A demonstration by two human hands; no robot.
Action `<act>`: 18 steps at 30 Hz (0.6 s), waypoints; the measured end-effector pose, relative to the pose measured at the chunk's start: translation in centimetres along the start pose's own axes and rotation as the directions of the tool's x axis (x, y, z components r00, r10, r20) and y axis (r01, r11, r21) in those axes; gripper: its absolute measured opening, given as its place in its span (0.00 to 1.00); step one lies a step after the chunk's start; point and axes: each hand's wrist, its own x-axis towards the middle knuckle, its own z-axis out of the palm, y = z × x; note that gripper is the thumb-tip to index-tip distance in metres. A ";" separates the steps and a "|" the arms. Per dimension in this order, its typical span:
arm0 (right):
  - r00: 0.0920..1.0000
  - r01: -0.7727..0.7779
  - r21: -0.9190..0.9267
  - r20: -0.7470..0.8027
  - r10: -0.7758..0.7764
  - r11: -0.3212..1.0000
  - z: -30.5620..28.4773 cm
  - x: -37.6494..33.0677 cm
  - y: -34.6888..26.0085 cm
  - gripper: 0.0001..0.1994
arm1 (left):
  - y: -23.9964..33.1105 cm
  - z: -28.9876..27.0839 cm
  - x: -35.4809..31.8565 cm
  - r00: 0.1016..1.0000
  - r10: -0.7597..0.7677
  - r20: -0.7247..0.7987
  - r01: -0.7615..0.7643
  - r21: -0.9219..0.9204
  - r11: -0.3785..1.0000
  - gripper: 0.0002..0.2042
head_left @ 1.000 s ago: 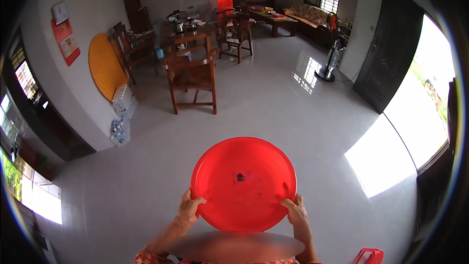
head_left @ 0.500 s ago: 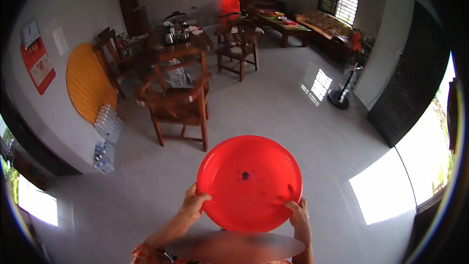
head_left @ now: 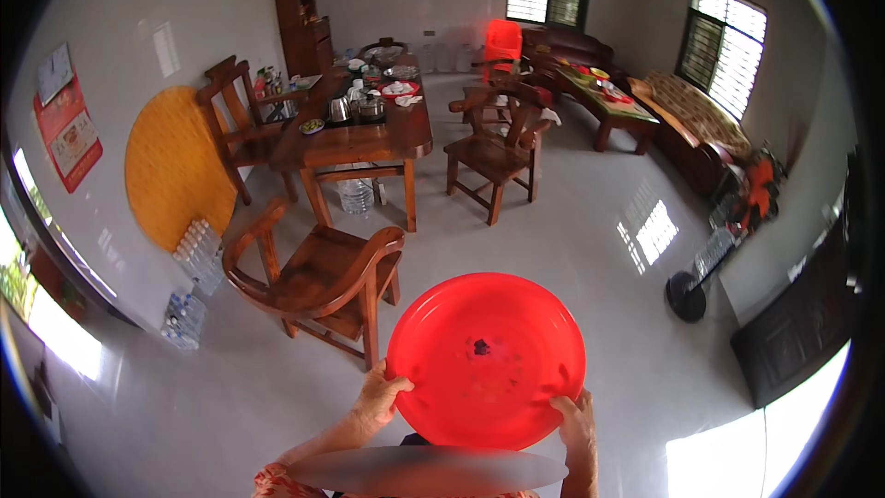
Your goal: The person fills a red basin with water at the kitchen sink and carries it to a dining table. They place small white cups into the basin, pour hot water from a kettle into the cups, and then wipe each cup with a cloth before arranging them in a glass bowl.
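A wide red plastic basin [head_left: 484, 397] is held out in front of my body, its open top facing up toward me. My left hand [head_left: 380, 400] grips the left rim, with the thumb over the edge. On the right rim my right hand [head_left: 575, 417] has the same hold, thumb inside and fingers beneath. A small dark mark [head_left: 481, 347] shows on the basin's bottom; I cannot tell if it is a print or an object. The fingers under the basin are hidden.
Just left of the basin stands a wooden armchair [head_left: 323, 269]. Behind it is a wooden table [head_left: 369, 149] with kettles and dishes. Another wooden chair [head_left: 496, 155] is farther off. Bottle packs [head_left: 184, 318] line the left wall. A black fan base [head_left: 686, 297] is on the right.
The room has shifted lower in view, and the armchair and table look nearer. The basin stays in both hands, slightly lower and farther right in the picture.
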 end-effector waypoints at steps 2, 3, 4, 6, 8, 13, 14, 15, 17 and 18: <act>0.991 0.041 0.033 0.123 -0.045 0.999 -0.4 7.3 -0.9 0.17 | 1.0 2.3 5.6 0.999 0.034 -0.039 -0.034 0.001 0.999 0.21; 0.992 0.032 0.040 0.123 -0.036 0.999 -0.3 10.6 -1.5 0.18 | 1.5 3.6 8.4 0.997 0.053 -0.052 -0.053 -0.005 0.999 0.20; 0.992 0.024 0.048 0.121 -0.029 0.999 -0.1 13.9 -2.2 0.18 | 2.1 4.7 11.3 0.995 0.072 -0.064 -0.073 -0.011 0.997 0.20; 0.994 -0.003 0.077 0.110 -0.005 0.997 1.5 19.8 -3.0 0.18 | 3.3 5.4 16.9 0.993 0.044 -0.108 -0.039 0.047 0.998 0.21; 0.995 0.013 0.104 0.098 -0.023 0.995 3.2 25.4 -4.6 0.18 | 4.5 6.4 22.6 0.994 0.045 -0.102 -0.041 0.040 0.998 0.21; 0.975 0.018 0.032 0.223 -0.024 0.999 6.2 41.4 -7.7 0.19 | 9.1 8.8 35.9 0.987 0.062 -0.145 -0.057 0.040 0.998 0.22; 0.969 0.019 0.007 0.246 -0.020 1.000 6.9 44.4 -8.8 0.19 | 9.4 9.1 38.7 0.983 0.085 -0.165 -0.079 0.044 0.996 0.22; 0.962 0.020 -0.018 0.272 -0.014 1.000 7.6 47.4 -9.8 0.19 | 9.9 9.5 41.5 0.976 0.109 -0.187 -0.102 0.048 0.994 0.22; 0.925 0.375 -0.310 0.194 -0.328 0.874 7.8 54.9 -7.8 0.15 | 11.5 11.0 46.5 0.967 0.149 -0.206 -0.143 0.046 0.989 0.22; 0.924 0.369 -0.302 0.220 -0.312 0.879 8.2 57.6 -8.3 0.14 | 11.8 11.6 48.3 0.959 0.151 -0.241 -0.146 0.038 0.989 0.22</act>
